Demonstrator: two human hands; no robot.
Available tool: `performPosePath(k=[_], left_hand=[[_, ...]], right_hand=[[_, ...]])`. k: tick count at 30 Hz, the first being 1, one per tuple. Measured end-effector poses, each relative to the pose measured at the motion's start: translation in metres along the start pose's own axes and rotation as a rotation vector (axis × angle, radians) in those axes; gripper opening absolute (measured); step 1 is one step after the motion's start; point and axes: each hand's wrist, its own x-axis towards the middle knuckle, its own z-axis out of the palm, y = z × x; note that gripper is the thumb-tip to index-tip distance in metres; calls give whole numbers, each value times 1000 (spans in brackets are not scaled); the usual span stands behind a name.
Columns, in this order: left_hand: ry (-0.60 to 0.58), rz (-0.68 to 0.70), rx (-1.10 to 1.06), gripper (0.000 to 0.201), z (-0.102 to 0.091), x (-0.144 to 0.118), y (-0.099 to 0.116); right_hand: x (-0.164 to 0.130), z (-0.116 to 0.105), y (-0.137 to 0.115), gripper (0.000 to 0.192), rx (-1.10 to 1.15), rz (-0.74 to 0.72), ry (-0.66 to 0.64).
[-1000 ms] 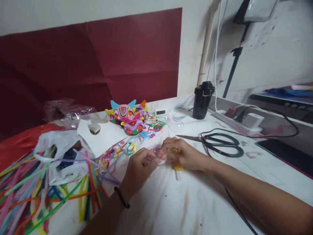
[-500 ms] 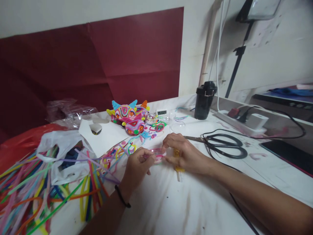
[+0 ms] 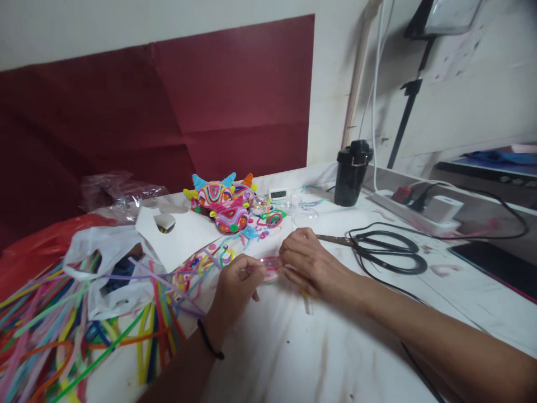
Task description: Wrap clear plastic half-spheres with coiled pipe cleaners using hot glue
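Between my hands is a small clear, round piece with pink strips along it (image 3: 269,268), low over the white table; its exact kind is hard to make out. My left hand (image 3: 240,280) pinches its left edge between thumb and fingers, with a black band at the wrist. From the other side, my right hand (image 3: 312,263) is closed at the right edge, fingertips bent down on the pink strip. Beneath the right palm a yellow thing with a clear end (image 3: 309,304) is mostly hidden. Large black-handled scissors (image 3: 388,249) lie just beyond the right wrist.
Colourful pipe cleaners (image 3: 50,336) spread at left around a white plastic bag (image 3: 98,268). Behind sit horned, bright craft heads (image 3: 226,204), a small digital display (image 3: 277,194) and a black cup (image 3: 353,173). A power strip (image 3: 419,211), phone (image 3: 499,268) and black cable lie right.
My right hand has turned slightly and its fingers have shifted on the piece, covering more of the yellow thing. My left hand keeps its pinch in nearly the same place.
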Motion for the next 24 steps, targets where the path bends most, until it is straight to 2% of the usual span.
performPosePath(k=[8,13,19,22,24], left_hand=[[-37,4,-44,20,-2,0,-1],[-31,-8,-59,21,-2,-1,3],[-15,-12,-76,22,-4,2,3],[12,-24,-137,21,-7,4,0],[33,-28,-169,20,-9,5,-3]], right_hand=[[-2,5,3,10,397,187,61],[-1,7,2,15,384,231,85],[3,-1,0,15,499,322,80],[1,-12,10,14,415,356,-9],[-1,-19,19,17,316,409,-175]])
